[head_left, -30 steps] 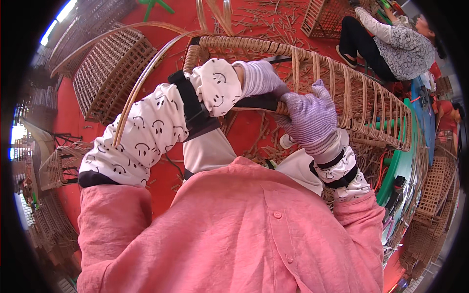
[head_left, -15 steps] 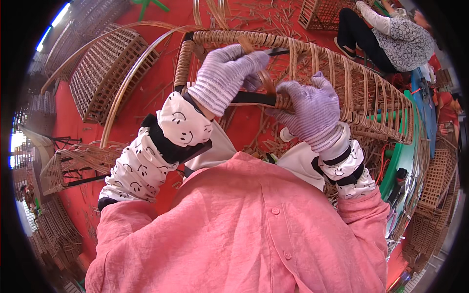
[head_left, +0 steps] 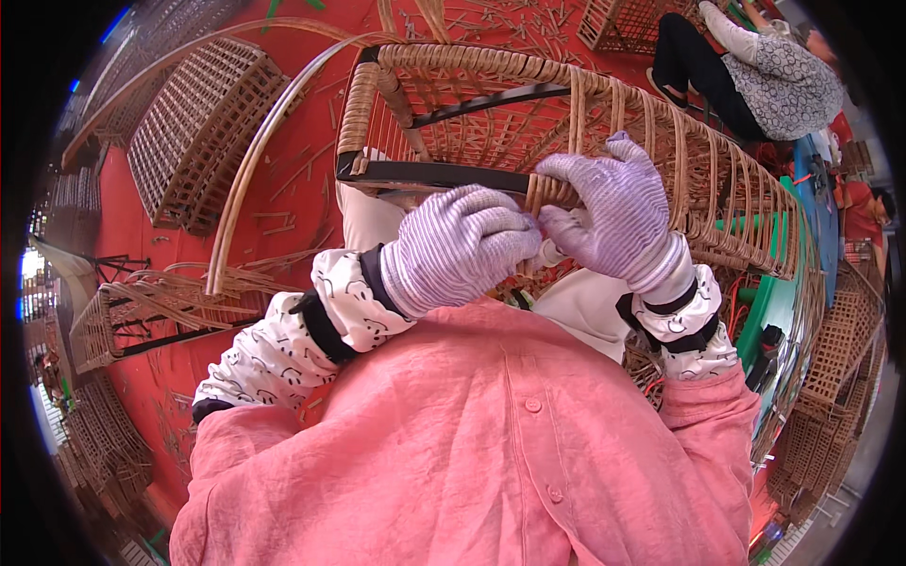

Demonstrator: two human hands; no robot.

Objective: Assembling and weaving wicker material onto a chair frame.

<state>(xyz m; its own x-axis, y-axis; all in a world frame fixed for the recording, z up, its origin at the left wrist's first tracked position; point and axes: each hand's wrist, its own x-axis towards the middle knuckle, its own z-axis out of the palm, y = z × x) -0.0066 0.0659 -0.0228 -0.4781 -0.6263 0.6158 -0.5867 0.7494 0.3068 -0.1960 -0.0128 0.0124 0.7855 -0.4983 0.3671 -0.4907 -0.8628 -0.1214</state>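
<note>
In front of me lies a long rattan basket frame (head_left: 444, 58), its black bars partly wrapped in brown rattan strip. The near bar (head_left: 444, 176) is bare black on the left, with rattan winding (head_left: 550, 192) around it where my hands meet. My right hand (head_left: 618, 219), in a striped lilac glove, is closed around that wound part, one finger raised. My left hand (head_left: 462, 247), gloved alike, is closed just below the bar, its fingertips against the right hand's. The rattan strip in it is mostly hidden by the glove.
An upturned woven basket (head_left: 203, 137) stands at the left on the red floor, near long bent canes (head_left: 260, 156). Rattan scraps litter the floor. A green bench (head_left: 769, 316) is close at my right. Another person (head_left: 779, 85) sits at the far right.
My left hand has come down from above the near bar to below it, bringing the rattan strip round. My right hand has stayed at the winding. The basket frame has shifted slightly.
</note>
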